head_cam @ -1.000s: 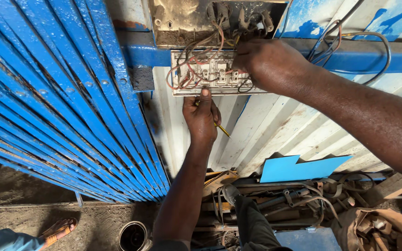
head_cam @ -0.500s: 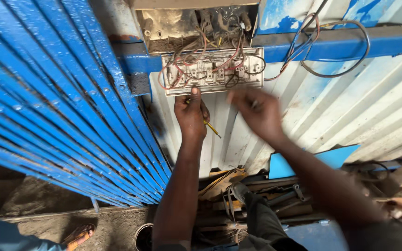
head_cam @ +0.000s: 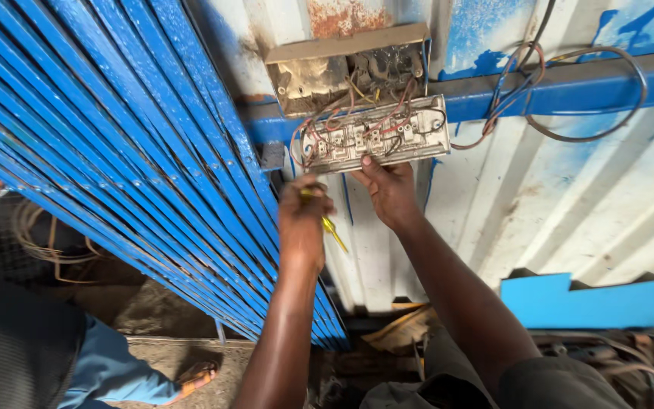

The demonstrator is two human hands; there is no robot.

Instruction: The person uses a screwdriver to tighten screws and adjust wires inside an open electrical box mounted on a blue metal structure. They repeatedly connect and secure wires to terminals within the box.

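A white switch plate [head_cam: 376, 135] hangs face-in from an open, rusty wall box [head_cam: 346, 72], its back showing terminals and several red, yellow and black wires. My right hand [head_cam: 391, 189] holds the plate's lower edge from below, thumb on it. My left hand [head_cam: 302, 216] is closed around a yellow-handled screwdriver [head_cam: 333, 231], just under the plate's left end; the tool's tip is hidden by my fingers.
A blue slatted metal gate [head_cam: 115, 151] fills the left. Loose cables [head_cam: 569, 98] loop along a blue beam on the white corrugated wall [head_cam: 569, 204]. Another person in blue trousers and a sandal [head_cam: 191, 375] stands at lower left. Scrap and tools lie below.
My right hand came down from the upper right and took hold of the plate's lower edge. My left hand dropped slightly below the plate. The view shifted so the box sits more central.
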